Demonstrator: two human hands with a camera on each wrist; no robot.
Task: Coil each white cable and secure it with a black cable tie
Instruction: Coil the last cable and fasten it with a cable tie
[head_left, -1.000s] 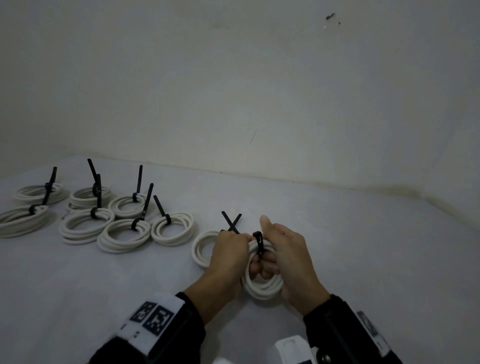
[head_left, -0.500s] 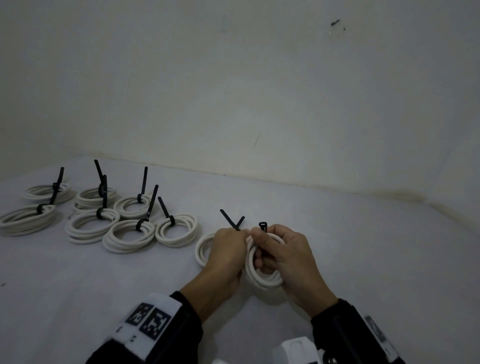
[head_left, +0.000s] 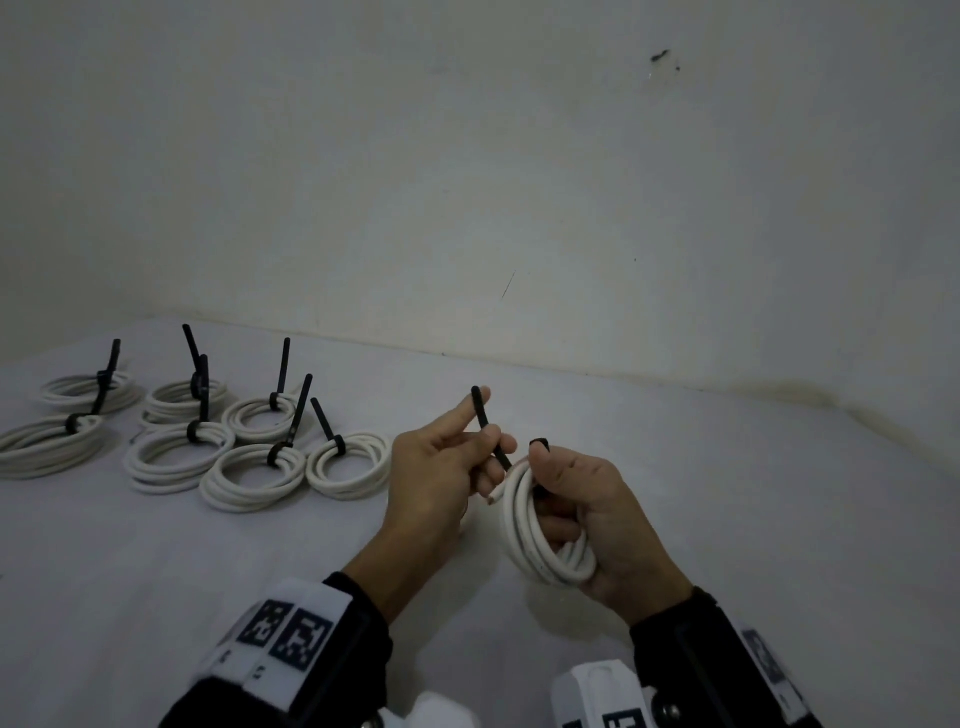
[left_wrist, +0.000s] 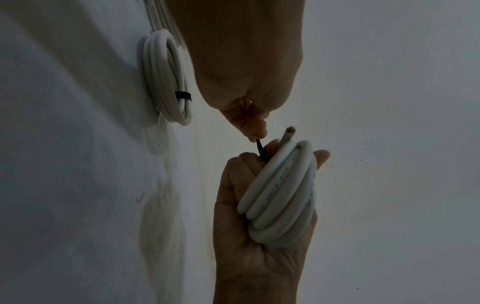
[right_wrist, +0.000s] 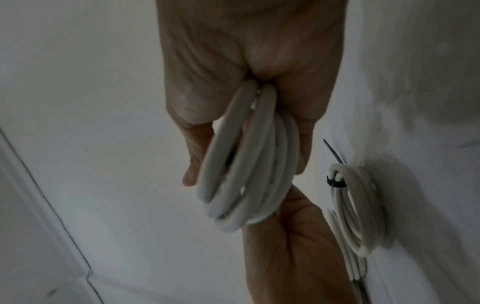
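Held round cable coil: white
Thin plastic cable tie: black
Tied round cable coils on the table: white, black ties
Fabric wrist band: white, black square-block markers
Long sleeves: black

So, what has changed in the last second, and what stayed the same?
The right hand lifted the white coil off the table, still gripping it. The left hand drew the black tie tail up and left. The tied coils on the left stayed put.
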